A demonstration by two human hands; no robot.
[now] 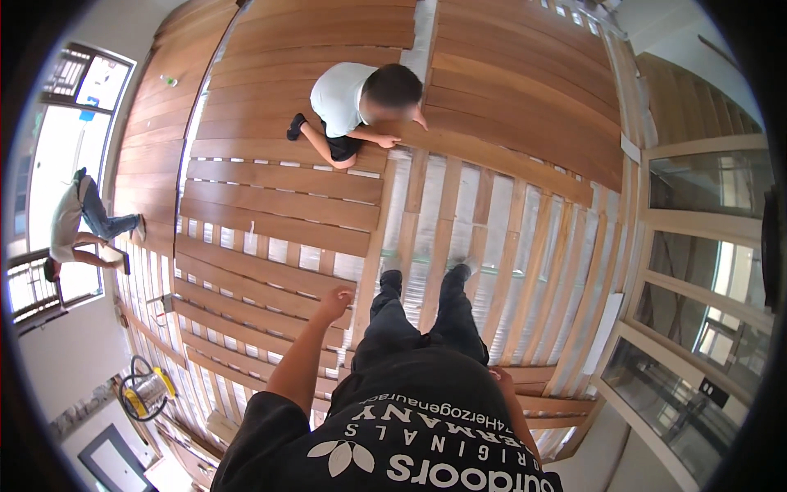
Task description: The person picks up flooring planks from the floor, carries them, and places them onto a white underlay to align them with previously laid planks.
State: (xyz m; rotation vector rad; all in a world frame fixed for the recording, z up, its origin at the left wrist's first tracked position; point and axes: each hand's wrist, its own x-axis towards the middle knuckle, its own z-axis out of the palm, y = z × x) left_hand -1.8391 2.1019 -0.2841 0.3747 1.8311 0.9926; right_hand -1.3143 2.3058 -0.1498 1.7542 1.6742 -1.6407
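My left hand (335, 302) hangs in the air above the loose wooden floorboards (279, 271), with its fingers loosely bent and nothing seen in them. At my right side, my right hand (502, 378) shows only in part beside my black shirt; its fingers are mostly hidden. My feet stand on the wooden battens (443, 230) over silvery sheeting (461, 193). Ahead, a person (344, 90) in a light shirt crouches on laid floorboards (287, 90), hands at the end of a long board (500, 162).
Gaps run between the battens around my feet. On the left, another person (70, 217) bends over near the window. A yellow-and-black machine (149, 392) with a coiled hose stands at lower left. Glazed frames (713, 184) line the right. A bottle (169, 80) lies far left.
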